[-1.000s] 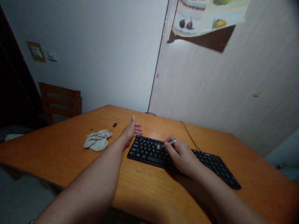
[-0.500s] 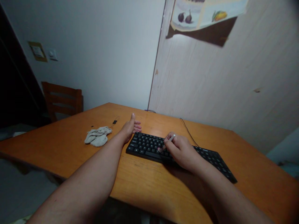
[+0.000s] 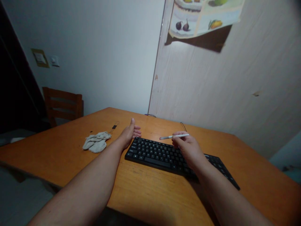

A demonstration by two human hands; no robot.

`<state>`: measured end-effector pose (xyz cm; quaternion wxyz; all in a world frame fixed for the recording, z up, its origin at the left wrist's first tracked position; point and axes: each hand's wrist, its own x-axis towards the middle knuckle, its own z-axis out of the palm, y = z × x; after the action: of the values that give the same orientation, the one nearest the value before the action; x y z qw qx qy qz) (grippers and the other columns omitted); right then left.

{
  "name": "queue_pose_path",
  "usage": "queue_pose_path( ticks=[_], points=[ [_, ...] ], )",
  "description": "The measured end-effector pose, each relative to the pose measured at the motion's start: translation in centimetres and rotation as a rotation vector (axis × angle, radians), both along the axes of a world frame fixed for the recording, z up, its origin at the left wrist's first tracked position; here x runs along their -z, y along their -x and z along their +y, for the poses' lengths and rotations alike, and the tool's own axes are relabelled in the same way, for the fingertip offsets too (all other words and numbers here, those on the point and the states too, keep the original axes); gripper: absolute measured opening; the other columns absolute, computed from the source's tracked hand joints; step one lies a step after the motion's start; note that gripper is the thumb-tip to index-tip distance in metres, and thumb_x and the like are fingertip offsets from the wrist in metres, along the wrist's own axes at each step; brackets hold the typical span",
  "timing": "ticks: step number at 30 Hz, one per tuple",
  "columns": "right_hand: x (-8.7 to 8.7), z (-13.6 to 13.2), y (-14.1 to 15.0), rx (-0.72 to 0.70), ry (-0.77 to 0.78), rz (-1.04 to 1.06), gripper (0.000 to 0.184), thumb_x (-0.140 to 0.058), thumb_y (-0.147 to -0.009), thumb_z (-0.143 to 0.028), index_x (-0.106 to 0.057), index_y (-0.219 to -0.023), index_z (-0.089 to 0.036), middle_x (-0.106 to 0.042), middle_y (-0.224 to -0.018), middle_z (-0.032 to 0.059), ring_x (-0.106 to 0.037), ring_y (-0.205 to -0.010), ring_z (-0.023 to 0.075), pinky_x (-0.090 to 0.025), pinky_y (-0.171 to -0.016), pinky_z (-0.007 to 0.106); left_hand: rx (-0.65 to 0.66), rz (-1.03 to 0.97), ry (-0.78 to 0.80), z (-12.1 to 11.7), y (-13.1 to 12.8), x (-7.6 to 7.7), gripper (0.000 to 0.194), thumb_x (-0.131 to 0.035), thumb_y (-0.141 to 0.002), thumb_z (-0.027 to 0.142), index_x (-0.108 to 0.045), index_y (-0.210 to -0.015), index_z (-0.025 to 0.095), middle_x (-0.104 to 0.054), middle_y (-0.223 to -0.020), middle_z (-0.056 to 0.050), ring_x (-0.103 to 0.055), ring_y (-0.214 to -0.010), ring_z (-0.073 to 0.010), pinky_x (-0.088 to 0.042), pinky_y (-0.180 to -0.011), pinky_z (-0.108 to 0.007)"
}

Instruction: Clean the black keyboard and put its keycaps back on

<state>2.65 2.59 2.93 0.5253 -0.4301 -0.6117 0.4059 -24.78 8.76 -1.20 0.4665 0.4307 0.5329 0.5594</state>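
A black keyboard (image 3: 162, 153) lies on the orange wooden table (image 3: 145, 191). My right hand (image 3: 188, 147) hovers over the keyboard's middle, pinching a thin white stick (image 3: 172, 136) that looks like a cotton swab, held level and pointing left. My left hand (image 3: 129, 133) rests on its edge against the keyboard's far left corner, thumb up and fingers stretched out, holding nothing.
A crumpled grey cloth (image 3: 96, 142) lies on the table left of my left hand, with a small black piece (image 3: 114, 126) behind it. The keyboard's cable (image 3: 182, 125) runs to the wall. A wooden chair (image 3: 62, 105) stands at the table's far left.
My right hand has lifted the white stick off the keys and turned it level, above the keyboard. My left hand stays at the keyboard's corner.
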Motion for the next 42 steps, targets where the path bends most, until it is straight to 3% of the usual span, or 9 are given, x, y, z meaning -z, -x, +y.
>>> queue_pose_path(
  ticks=[3, 10, 18, 24, 42],
  points=[
    [0.5, 0.2, 0.2, 0.013, -0.011, -0.022, 0.031, -0.071, -0.075, -0.042, -0.059, -0.091, -0.018, -0.059, -0.068, -0.0003, -0.053, -0.059, 0.0155, -0.042, -0.057, 0.028, 0.003, -0.006, 0.004, 0.1, 0.0, 0.1, 0.08, -0.024, -0.088, 0.079, -0.065, -0.095, 0.011, -0.067, -0.076, -0.012, -0.065, -0.064, -0.0184, -0.051, -0.062, -0.028],
    [2.0, 0.5, 0.8, 0.07, -0.156, -0.198, 0.034, -0.065, -0.083, -0.053, -0.064, -0.083, -0.018, -0.064, -0.072, 0.0025, -0.058, -0.068, 0.0185, -0.044, -0.064, 0.029, 0.005, 0.003, -0.005, 0.3, 0.0, 0.4, 0.08, -0.025, -0.088, 0.08, -0.064, -0.097, 0.011, -0.067, -0.075, -0.011, -0.065, -0.064, -0.0187, -0.051, -0.062, -0.028],
    [2.3, 0.3, 0.9, 0.208, -0.266, -0.35, 0.027, -0.061, -0.086, -0.046, -0.061, -0.078, -0.02, -0.063, -0.069, 0.0016, -0.059, -0.066, 0.0185, -0.044, -0.065, 0.03, 0.004, 0.011, -0.011, 0.3, 0.0, 0.4, 0.081, -0.026, -0.087, 0.081, -0.065, -0.096, 0.01, -0.067, -0.076, -0.012, -0.065, -0.064, -0.0189, -0.051, -0.062, -0.029],
    [2.0, -0.1, 1.4, 0.098, -0.272, -0.277, 0.027, -0.055, -0.091, -0.045, -0.061, -0.085, -0.02, -0.064, -0.071, 0.0013, -0.06, -0.066, 0.0182, -0.042, -0.063, 0.028, 0.003, 0.013, -0.016, 0.3, -0.1, 0.5, 0.081, -0.026, -0.086, 0.081, -0.065, -0.095, 0.011, -0.067, -0.076, -0.012, -0.065, -0.064, -0.0192, -0.051, -0.063, -0.03],
    [-0.6, -2.3, 1.1, -0.036, -0.352, -0.683, 0.028, -0.046, -0.097, -0.035, -0.057, -0.075, -0.023, -0.065, -0.071, 0.0005, -0.061, -0.069, 0.0181, -0.04, -0.066, 0.03, -0.009, 0.015, -0.002, 0.4, -0.2, 0.4, 0.082, -0.029, -0.083, 0.084, -0.067, -0.093, 0.011, -0.068, -0.079, -0.014, -0.065, -0.067, -0.0206, -0.05, -0.062, -0.03]
  ],
)
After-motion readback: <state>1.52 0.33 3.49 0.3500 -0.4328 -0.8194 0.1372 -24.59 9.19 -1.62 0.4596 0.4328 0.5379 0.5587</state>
